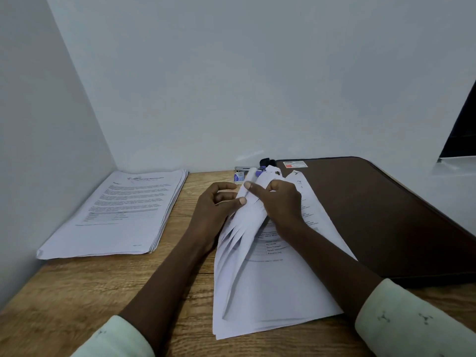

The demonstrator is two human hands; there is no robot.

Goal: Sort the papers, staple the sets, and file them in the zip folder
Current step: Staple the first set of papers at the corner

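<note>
Both curled round fanned papers (247,222), left hand (216,208) pinching, right hand (282,202) gripping

Matt white paper sheets (270,279); grained wooden desk (77,300); smooth brown leathery zip folder (386,215)

Fanned papers (270,287) beside brown zip folder (373,215)

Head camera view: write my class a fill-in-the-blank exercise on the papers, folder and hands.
1. The zip folder on the wooden desk is ____ in colour.
2. The flat paper stack lies to the hands' ____.
3. The left hand and right hand both grip the fanned ____.
Missing words: brown; left; papers.
</note>
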